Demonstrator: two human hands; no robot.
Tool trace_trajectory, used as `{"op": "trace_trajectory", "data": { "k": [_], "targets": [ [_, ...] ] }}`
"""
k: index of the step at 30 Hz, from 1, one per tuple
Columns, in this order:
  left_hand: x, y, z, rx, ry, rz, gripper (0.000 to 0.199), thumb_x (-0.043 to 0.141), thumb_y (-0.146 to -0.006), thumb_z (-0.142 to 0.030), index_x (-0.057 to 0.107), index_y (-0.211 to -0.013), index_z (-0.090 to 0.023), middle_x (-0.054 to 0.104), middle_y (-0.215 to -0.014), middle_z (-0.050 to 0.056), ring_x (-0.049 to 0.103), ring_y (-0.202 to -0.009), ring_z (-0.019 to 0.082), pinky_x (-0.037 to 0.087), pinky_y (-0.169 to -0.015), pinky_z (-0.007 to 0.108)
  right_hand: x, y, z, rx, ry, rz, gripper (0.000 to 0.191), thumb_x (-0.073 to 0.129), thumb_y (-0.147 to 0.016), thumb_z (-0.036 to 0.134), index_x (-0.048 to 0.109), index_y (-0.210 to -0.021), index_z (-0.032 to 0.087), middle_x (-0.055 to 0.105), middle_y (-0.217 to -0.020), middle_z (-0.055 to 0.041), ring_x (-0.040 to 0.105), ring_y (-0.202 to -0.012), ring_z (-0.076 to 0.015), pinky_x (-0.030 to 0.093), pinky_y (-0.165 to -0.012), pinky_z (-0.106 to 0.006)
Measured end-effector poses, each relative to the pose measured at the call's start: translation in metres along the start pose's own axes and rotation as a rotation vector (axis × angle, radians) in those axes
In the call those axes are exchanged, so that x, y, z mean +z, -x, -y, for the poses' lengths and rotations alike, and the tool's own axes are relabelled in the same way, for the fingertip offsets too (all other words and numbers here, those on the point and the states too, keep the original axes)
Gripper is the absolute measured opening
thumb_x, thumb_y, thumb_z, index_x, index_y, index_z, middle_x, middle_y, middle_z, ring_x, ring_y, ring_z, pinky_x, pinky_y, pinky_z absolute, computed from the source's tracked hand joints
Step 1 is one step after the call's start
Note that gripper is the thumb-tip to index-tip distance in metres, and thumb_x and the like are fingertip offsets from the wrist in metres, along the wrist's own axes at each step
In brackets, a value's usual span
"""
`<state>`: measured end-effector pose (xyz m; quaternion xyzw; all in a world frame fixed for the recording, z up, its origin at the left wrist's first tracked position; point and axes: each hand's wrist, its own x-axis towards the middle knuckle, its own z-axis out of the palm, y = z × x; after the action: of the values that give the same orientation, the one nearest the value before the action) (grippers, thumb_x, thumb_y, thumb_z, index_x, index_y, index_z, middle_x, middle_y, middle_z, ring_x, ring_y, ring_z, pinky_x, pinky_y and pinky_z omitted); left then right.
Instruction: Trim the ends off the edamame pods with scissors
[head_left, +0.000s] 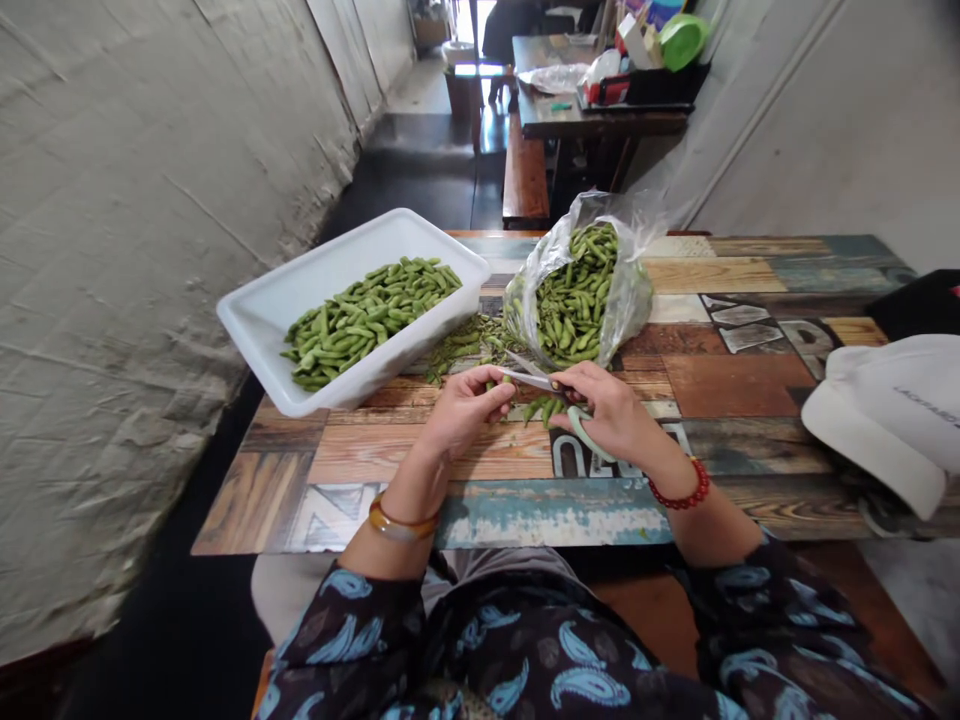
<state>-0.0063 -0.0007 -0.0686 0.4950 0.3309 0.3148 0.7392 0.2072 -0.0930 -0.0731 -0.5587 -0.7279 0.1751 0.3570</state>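
Observation:
My left hand point(476, 400) pinches a green edamame pod point(504, 381) over the table. In my right hand point(611, 405) are scissors point(581, 430) with pale green handles, their blades spread and pointing left at the pod. A few loose pods point(546, 408) lie just under the blades. Beyond my hands a clear plastic bag point(634, 300) lies on its side, its mouth toward me, full of edamame pods point(574, 305). To the left stands a white plastic tub point(300, 405) with many pods point(367, 320) inside. Small trimmings point(472, 340) are scattered between tub and bag.
The patterned wooden table point(495, 515) ends close to my lap. A white cap point(885, 400) lies at its right end, near a black item point(919, 305). Behind are a bench point(525, 175) and another table point(547, 115) holding a black tray point(652, 90). A rough wall point(150, 250) runs along the left.

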Motion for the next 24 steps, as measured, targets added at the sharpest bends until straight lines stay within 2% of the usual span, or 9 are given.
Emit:
{"op": "trace_trajectory", "data": {
  "k": [5,11,17,21,24],
  "targets": [
    [-0.0024,0.0004,0.0025,0.059,-0.052,0.042,0.034,0.087,-0.067,-0.036,0.075,-0.089,-0.013,0.071,-0.080,0.004,0.052,-0.058,0.008,0.038,-0.054,0.021,0.0012,-0.0005,0.0027,-0.035,-0.016,0.066,0.046,0.076,-0.083,0.025,0.063,-0.127,0.022,0.063,-0.106,-0.0084,0.061,-0.088,-0.0215,0.054,-0.078,-0.037],
    [-0.0044,-0.0012,0.0043,0.118,-0.167,0.084,0.031,0.082,-0.074,-0.039,0.079,-0.090,-0.013,0.070,-0.073,0.003,0.052,-0.061,0.010,0.039,-0.059,0.024,-0.0002,0.0002,0.0031,-0.058,-0.027,0.055,0.048,0.077,-0.083,0.026,0.063,-0.128,0.022,0.063,-0.105,-0.0073,0.058,-0.079,-0.0181,0.053,-0.071,-0.033],
    [-0.0041,-0.0014,0.0032,0.212,-0.277,0.146,0.027,0.075,-0.081,-0.040,0.080,-0.091,-0.016,0.074,-0.091,0.008,0.063,-0.082,0.017,0.047,-0.073,0.027,0.0002,-0.0005,0.0058,-0.085,0.000,0.057,0.047,0.076,-0.085,0.029,0.061,-0.129,0.022,0.065,-0.105,-0.0081,0.061,-0.081,-0.0195,0.055,-0.073,-0.035],
    [-0.0052,-0.0004,0.0012,0.225,-0.343,0.159,0.031,0.074,-0.083,-0.044,0.079,-0.090,-0.014,0.071,-0.082,0.007,0.062,-0.081,0.018,0.046,-0.073,0.028,0.0020,0.0002,0.0054,-0.131,0.007,0.059,0.047,0.074,-0.087,0.027,0.059,-0.131,0.023,0.066,-0.112,-0.0099,0.065,-0.096,-0.0237,0.056,-0.084,-0.039],
    [-0.0053,0.0009,-0.0003,0.205,-0.352,0.170,0.033,0.072,-0.084,-0.046,0.077,-0.089,-0.013,0.065,-0.072,0.005,0.057,-0.074,0.016,0.043,-0.069,0.027,0.0040,0.0014,0.0040,-0.147,0.014,0.071,0.046,0.072,-0.089,0.029,0.058,-0.132,0.022,0.066,-0.112,-0.0104,0.065,-0.098,-0.0245,0.056,-0.086,-0.040]
  ]
}}
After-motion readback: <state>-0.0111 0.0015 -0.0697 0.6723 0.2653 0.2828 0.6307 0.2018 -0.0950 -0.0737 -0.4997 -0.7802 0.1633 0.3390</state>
